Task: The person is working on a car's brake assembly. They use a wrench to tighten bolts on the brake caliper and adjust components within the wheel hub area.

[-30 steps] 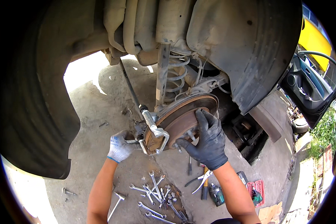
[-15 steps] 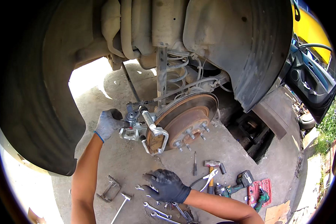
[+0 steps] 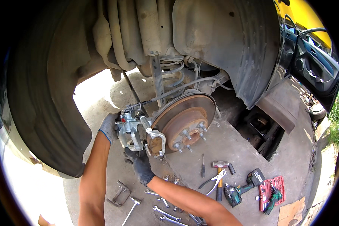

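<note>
A silver brake caliper (image 3: 129, 126) hangs beside the rusty brake disc (image 3: 184, 109), with a cable or hose running from its top toward the suspension. My left hand (image 3: 110, 126), in a grey glove with dark fingers, grips the caliper's outer side; its fingertips are partly hidden behind the metal. From below, my right hand (image 3: 140, 165) in a black glove closes on the caliper's lower end. Between caliper and disc, a silver caliper bracket (image 3: 160, 140) straddles the disc's edge. Bare wheel studs (image 3: 186, 133) stick out of the hub.
Wheel arch liner (image 3: 49, 94) curves overhead and left. A coil spring (image 3: 173, 69) stands behind the disc. On the concrete lie a worn bracket (image 3: 118, 194), several wrenches (image 3: 165, 213), a hammer (image 3: 219, 177), pliers (image 3: 217, 181), a cordless impact driver (image 3: 235, 194) and a red socket case (image 3: 279, 184). A floor pit (image 3: 260, 132) opens at right.
My right hand has risen from above the wrenches to the caliper's underside. My left hand still holds the caliper, which has turned and swung away from the bracket. The view has shifted slightly.
</note>
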Tool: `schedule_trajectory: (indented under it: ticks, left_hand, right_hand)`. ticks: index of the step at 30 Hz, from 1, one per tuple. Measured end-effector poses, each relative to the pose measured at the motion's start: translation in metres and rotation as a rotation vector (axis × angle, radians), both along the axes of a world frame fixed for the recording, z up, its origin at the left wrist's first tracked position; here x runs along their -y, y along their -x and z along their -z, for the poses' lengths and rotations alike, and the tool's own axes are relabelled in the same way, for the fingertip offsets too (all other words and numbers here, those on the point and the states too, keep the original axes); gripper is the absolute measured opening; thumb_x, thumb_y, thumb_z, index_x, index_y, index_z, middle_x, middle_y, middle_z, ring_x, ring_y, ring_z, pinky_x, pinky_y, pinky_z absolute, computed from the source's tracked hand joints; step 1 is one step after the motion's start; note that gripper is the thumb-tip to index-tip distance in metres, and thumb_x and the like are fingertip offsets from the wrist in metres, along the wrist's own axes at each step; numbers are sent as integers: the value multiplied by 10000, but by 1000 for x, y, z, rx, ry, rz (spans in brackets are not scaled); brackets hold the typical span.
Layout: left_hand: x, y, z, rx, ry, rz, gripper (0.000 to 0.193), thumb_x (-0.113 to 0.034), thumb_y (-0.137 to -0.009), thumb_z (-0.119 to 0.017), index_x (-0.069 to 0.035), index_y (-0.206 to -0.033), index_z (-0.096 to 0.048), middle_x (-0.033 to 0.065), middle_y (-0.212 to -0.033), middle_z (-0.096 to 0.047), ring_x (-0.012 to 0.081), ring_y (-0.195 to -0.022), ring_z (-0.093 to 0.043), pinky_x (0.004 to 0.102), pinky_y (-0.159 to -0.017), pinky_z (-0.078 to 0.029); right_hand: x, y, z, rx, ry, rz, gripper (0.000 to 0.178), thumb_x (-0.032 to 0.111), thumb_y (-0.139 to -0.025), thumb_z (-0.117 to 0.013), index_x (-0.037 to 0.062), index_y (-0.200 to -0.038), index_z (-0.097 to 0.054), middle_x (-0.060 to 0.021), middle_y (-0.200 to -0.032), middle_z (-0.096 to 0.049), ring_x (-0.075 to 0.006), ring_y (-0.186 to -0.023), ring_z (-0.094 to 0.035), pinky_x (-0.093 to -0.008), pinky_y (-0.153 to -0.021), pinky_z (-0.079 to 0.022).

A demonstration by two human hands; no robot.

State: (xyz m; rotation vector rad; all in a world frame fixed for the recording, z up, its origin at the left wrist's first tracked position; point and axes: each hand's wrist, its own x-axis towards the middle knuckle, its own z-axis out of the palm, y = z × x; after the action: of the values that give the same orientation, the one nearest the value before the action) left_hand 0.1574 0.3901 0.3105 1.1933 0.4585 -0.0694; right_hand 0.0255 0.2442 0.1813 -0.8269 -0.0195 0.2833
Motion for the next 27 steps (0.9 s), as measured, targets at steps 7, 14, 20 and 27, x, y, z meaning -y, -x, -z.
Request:
schedule_trajectory:
  ticks: [7,14,20,27]
  left_hand:
    - [-1,31,12,119,235,110,337,-385,-1119,-571,-88,-1092,-728,104,-833,-742,245,-657,-707,449,-635,-635]
    - [41,128,51,373,323,64,452,-501,-1145,-561,-80,-1168,-725,110,-892,-765,242,-689,-726,419,-631,-621]
    - [68,103,18,153,434,141,562,-614,-1158,-570,-88,-1286,-718,104,-1039,-804,219,-803,-772,372,-684,-636]
    - [66,104,42,439,301,183,568,-435,-1220,-479,2,-1576,-556,210,-1384,-746,331,-1176,-795,471,-1015,-686]
  right_hand:
    - [-10,45,-77,700,539,618,311,115,-1081,-804,43,-1376,-734,-80,-1064,-783,-154,-912,-737,-328,-818,-591]
    - [-9,70,-139,908,775,692,212,234,-1019,-842,72,-1136,-773,-109,-886,-743,-296,-767,-722,-430,-704,-569]
    - [34,85,-127,857,684,562,209,204,-1016,-842,109,-884,-710,-76,-721,-638,-308,-631,-639,-437,-604,-516]
    - [63,80,-105,1121,778,514,199,188,-967,-847,96,-847,-718,-109,-766,-669,-319,-672,-666,-468,-613,-525]
